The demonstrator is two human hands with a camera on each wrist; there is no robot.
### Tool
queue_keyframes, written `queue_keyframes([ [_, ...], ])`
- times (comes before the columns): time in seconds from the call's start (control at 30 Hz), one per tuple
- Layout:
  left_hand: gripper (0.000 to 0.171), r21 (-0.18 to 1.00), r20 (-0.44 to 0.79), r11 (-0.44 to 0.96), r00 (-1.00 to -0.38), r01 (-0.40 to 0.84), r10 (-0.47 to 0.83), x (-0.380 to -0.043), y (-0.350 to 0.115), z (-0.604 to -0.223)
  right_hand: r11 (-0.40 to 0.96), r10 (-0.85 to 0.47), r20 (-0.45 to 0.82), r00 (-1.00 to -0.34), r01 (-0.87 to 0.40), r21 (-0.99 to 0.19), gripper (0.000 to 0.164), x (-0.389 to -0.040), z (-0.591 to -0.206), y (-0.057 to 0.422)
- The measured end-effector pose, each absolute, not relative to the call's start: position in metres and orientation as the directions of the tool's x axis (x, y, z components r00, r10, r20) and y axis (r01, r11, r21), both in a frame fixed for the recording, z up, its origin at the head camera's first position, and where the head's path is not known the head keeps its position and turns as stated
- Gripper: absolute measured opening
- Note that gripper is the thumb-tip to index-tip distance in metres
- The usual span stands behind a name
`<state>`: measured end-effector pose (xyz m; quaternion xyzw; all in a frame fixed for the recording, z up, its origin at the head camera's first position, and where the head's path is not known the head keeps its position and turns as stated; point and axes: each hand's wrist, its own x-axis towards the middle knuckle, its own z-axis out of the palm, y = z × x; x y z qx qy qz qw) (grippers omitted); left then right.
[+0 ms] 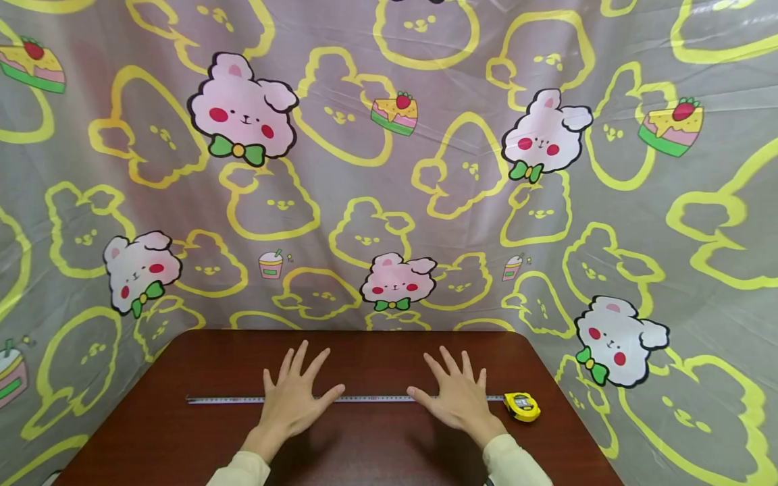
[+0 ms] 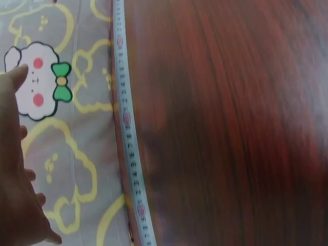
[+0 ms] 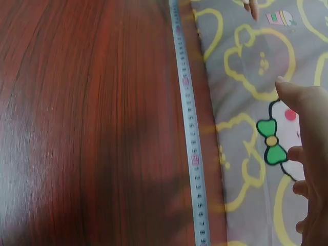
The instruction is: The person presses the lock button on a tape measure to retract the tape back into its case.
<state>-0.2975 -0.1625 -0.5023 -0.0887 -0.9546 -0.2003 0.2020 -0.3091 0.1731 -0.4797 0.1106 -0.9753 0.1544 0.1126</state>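
Note:
A yellow tape measure lies at the right of the table, its blade drawn out in a straight line to the left. My left hand hovers above the blade's left half, fingers spread, holding nothing. Over the right half is my right hand, its fingers spread too and nothing in them. In the left wrist view the printed blade runs past the left hand, apart from it. The right wrist view has the blade to the left of the right hand, with a gap between.
The dark red-brown wooden table has rounded far corners. A grey curtain printed with rabbits, cakes and cups hangs behind the table and along both sides. Light sleeves cover both forearms.

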Motion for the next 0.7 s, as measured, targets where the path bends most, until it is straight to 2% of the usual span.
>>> queue_keyframes([
  [0.33,0.085,0.338,0.441,0.913,-0.895,0.227,0.059,-0.297,-0.194,-0.503,0.931,-0.127,0.261,-0.957,-0.206,-0.3,0.091,-0.311,-0.482,0.206],
  [0.7,0.083,0.381,0.419,0.908,-0.908,0.175,-0.001,-0.296,-0.225,-0.507,0.922,-0.084,0.272,-0.959,-0.178,-0.345,0.091,-0.315,-0.484,0.237],
])
